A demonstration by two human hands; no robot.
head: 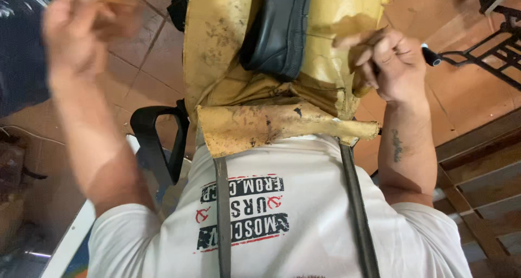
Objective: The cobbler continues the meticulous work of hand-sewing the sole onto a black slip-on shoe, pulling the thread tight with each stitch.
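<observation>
Black shoe (279, 31) on stained apron (260, 82); right hand (393, 63) fingers curled, seemingly gripping a tool (431, 55).

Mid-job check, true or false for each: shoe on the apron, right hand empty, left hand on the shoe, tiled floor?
1. A black shoe lies on the yellow apron. True.
2. The right hand is empty. False: it grips a black-handled tool.
3. The left hand rests on the shoe. False: it is raised, apart from it, blurred.
4. The floor is reddish tile. True.
</observation>
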